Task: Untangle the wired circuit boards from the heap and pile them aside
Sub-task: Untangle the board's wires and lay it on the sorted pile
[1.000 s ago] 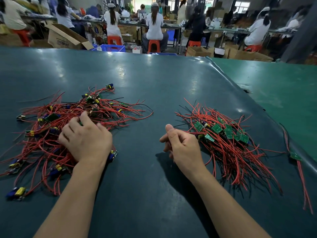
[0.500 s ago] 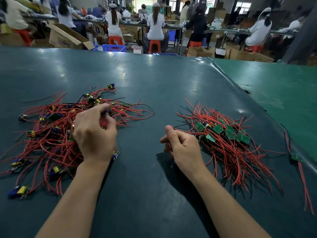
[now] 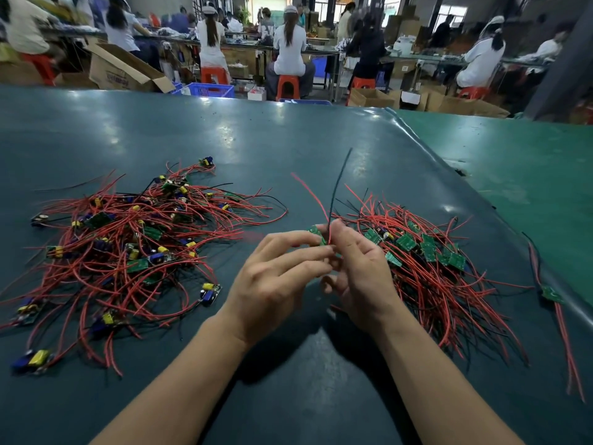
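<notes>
Left hand [image 3: 276, 277] and right hand [image 3: 359, 271] pinch one small green circuit board [image 3: 317, 234] between the tangled red-wire heap [image 3: 128, 248] and the sorted pile [image 3: 426, 261] on the dark teal table [image 3: 288, 149]; its wires point upward.

Counter [image 3: 288, 149] glossy dark-teal sheet, smooth, glare spots. Wires [image 3: 128, 252] red plastic-coated, matt. Boards [image 3: 426, 248] green, semi-gloss. Boxes [image 3: 122, 72] cardboard.
</notes>
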Tool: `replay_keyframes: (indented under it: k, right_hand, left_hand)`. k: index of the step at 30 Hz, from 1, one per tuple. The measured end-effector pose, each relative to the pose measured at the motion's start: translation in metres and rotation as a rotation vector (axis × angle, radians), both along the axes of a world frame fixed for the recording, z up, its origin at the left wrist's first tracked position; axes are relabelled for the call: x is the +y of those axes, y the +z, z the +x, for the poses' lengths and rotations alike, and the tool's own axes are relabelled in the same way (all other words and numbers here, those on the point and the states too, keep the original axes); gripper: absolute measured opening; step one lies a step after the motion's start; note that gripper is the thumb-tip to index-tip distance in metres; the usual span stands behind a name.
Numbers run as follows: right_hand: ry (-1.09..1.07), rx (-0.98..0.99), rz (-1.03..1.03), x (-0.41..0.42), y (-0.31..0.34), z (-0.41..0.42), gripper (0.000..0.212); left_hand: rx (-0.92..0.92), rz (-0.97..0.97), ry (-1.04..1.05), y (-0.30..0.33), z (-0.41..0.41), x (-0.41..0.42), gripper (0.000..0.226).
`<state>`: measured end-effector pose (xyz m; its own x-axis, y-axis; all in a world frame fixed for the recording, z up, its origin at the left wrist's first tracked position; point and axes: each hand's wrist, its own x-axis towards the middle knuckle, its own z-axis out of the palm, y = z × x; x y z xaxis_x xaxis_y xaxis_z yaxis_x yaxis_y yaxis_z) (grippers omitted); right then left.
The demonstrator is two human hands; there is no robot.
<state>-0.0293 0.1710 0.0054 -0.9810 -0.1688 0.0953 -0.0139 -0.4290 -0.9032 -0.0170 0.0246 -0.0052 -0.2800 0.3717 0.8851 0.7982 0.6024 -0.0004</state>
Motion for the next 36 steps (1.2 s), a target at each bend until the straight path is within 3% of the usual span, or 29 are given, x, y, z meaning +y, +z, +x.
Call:
replay_keyframes:
  k: [5,8,11,13,19,23,30,36]
  right_hand:
    - [-0.212,-0.012,0.017,0.001,0.000,-0.005,0.007]
    - [-0.269,-0.056,-0.005,0.004,0.004,-0.005,0.003]
    - [-0.264,-0.071,0.029,0.001,0.002,-0.004,0.020]
    - [-0.233,-0.081,0.050,-0.002,0.001,-0.001,0.023]
    - [-0.185,-0.074,0.094,-0.002,0.000,0.001,0.012]
    - [-0.164,0.028,0.242,-0.002,-0.002,0.001,0.011]
    - [-0.123,0.305,0.485,-0.003,-0.006,0.003,0.036]
    - [-0.140,0.446,0.580,0.001,-0.009,0.001,0.043]
  left_hand:
    - [0.047,0.065,0.032,0.002,0.006,0.005,0.012]
    - [-0.207,0.093,-0.011,-0.004,0.008,0.008,0.012]
    - [-0.591,0.259,0.082,-0.007,0.007,0.008,0.024]
    - [-0.721,0.379,0.127,-0.009,0.003,0.006,0.033]
    - [-0.860,0.582,0.098,-0.009,-0.004,0.004,0.029]
    - [-0.910,0.654,0.111,-0.006,-0.004,0.005,0.040]
    - [-1.020,0.805,0.113,-0.002,-0.009,0.001,0.057]
    - [-1.036,0.798,0.143,0.000,-0.009,-0.001,0.063]
